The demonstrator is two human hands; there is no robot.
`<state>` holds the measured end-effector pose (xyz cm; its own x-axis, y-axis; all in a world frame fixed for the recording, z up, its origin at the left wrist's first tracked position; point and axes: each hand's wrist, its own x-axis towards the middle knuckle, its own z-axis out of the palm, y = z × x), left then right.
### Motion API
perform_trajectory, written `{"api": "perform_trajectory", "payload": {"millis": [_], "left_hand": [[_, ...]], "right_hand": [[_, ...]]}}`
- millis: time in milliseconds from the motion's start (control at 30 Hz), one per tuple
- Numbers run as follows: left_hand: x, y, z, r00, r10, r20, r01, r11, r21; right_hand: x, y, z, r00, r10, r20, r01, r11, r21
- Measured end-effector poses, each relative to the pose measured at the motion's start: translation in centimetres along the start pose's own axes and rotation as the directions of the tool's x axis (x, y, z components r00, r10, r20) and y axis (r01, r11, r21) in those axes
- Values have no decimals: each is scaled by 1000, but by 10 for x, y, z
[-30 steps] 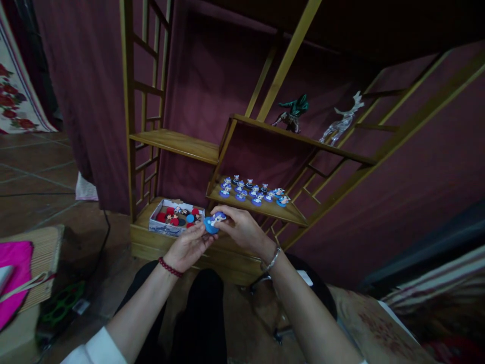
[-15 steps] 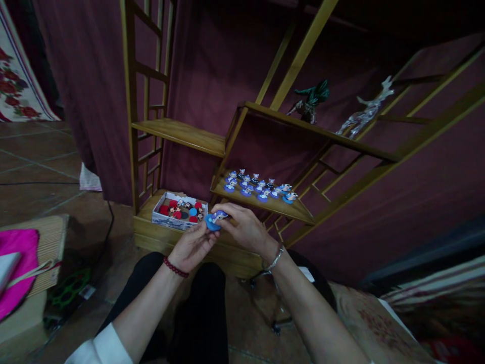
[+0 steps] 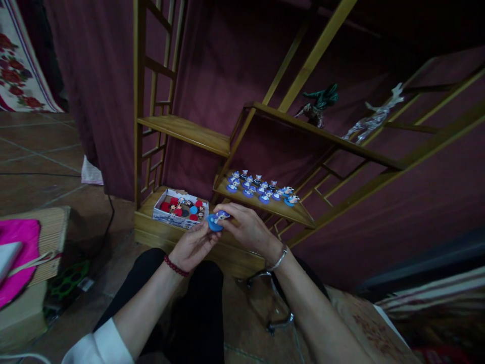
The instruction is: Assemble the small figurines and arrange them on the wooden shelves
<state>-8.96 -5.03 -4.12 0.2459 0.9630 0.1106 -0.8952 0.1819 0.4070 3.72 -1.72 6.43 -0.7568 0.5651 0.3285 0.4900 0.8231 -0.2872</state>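
At the upper left of the frame hangs a white cloth with red flowers [image 3: 13, 76]; below it, at the left edge, lies a bright pink cloth [image 3: 28, 237]. A dark red curtain [image 3: 78, 76] comes next, then the post of a wooden display stand [image 3: 140, 101]. On the stand's bottom ledge, left of centre, sits an open box [image 3: 170, 218] of small figures, red and blue among their colours. Just right of the box, near the centre, the left hand [image 3: 195, 247] (red beads at its wrist) grips the blue base of a purple-and-white figurine [image 3: 220, 217], held tilted in the air. The right hand [image 3: 248, 227], with a silver bracelet, pinches the figurine's upper part. Beyond, little figures [image 3: 249, 191] crowd a low shelf [image 3: 299, 215]. At the upper right stand a green statuette [image 3: 324, 101] and a clear, deer-like ornament [image 3: 375, 119].
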Motion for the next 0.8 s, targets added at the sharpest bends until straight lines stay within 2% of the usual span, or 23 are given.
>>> {"api": "perform_trajectory", "payload": {"millis": [133,333,800], "left_hand": [[-1,1,-2,999,24,36,-23,999,-25],[-4,4,3,999,48,24,-48,999,-26],[-10,8,6,998,68,-1,-68,998,2]], "right_hand": [[0,0,0,1000,-3,-21,4,1000,29],[4,-2,-1,999,-30,-26,32,997,72],[9,-15,-2,1000,-23,5,23,1000,4]]}}
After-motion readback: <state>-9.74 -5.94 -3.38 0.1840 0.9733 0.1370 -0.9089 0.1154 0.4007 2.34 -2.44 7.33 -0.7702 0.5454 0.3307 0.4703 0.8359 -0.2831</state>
